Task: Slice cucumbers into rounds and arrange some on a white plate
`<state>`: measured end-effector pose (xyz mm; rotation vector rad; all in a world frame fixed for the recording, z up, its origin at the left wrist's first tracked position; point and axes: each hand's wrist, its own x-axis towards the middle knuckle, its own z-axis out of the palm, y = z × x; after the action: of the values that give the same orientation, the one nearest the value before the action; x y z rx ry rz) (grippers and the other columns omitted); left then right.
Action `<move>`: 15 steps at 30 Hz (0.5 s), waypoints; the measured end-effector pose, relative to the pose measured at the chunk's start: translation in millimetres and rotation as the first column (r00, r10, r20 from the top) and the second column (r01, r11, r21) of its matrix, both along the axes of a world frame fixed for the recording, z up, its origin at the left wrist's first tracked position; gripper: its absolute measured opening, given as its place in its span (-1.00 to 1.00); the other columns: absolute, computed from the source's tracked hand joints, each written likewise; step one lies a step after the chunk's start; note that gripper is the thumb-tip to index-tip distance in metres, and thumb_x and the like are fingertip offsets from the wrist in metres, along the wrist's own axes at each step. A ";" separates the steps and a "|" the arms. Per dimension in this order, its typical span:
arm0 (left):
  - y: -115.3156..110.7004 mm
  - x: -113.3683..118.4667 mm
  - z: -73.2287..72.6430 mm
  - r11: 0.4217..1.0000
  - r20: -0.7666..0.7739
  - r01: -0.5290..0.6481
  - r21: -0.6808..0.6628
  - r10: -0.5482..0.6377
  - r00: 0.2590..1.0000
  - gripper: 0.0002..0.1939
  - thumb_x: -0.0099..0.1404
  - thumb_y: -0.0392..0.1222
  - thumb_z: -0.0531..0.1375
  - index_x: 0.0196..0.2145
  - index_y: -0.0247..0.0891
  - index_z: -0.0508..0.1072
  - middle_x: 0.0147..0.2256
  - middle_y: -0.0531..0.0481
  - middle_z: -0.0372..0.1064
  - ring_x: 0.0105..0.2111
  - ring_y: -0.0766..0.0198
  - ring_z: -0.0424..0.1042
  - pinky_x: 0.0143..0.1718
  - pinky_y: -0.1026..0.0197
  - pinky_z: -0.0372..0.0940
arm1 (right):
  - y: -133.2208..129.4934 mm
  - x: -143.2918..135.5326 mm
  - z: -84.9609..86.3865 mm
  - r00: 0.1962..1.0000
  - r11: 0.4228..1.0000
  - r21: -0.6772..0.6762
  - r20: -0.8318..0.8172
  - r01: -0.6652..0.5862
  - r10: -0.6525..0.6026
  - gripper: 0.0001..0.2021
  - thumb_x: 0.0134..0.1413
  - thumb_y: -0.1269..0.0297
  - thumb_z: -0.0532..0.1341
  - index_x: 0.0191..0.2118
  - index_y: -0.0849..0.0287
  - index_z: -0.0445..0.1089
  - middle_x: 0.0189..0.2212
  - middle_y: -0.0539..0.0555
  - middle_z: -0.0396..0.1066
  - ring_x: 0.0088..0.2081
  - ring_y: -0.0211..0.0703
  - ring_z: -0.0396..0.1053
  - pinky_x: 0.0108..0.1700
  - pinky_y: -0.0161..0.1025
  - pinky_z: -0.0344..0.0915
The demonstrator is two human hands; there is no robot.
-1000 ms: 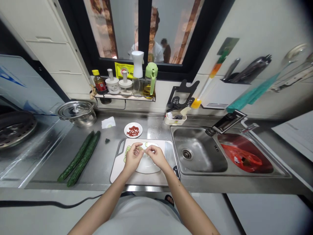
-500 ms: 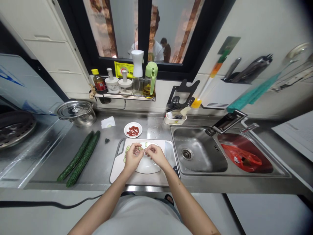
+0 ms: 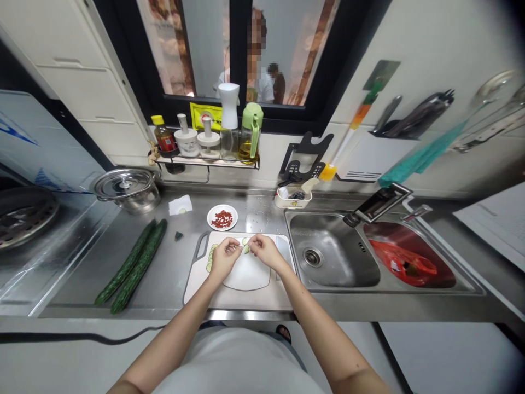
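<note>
Since thin cucumber slices (image 3: 246,249) likely need delicacy, my left hand (image 3: 225,258) and right hand (image 3: 265,252) hold fingertips bunched over the white plate (image 3: 246,278), whether pinching anything I cannot tell.

the shiny gray counter (image 3: 176,268) holds a pot (image 3: 141,201), two green cucumbers (image 3: 140,266) side by side, a white paper (image 3: 176,204), a dark bit (image 3: 179,236), a round white plate (image 3: 210,218), a board (image 3: 246,302) and, at the back, a little tub (image 3: 293,203)

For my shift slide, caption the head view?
Left hand and right hand close together over a white plate on a cutting board, two cucumbers to the left.
</note>
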<state>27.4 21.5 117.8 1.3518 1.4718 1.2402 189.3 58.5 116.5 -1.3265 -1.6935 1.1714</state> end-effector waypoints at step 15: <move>47.5 8.2 -50.1 0.968 -0.467 -0.001 -0.252 -0.121 0.876 -0.87 0.11 -0.27 0.20 -0.33 -0.20 0.51 -0.36 0.00 0.51 -0.32 0.25 0.42 -0.31 0.30 0.17 | 34.8 1.4 -20.7 0.747 0.997 -0.005 0.661 -0.081 0.064 -0.82 0.11 0.39 0.09 -0.28 0.24 0.44 -0.35 0.11 0.48 -0.36 -0.26 0.32 -0.34 -0.38 0.07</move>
<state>35.6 69.0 67.8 1.5883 1.8341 0.6701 190.7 93.3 95.8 -1.8157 -2.2578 0.7364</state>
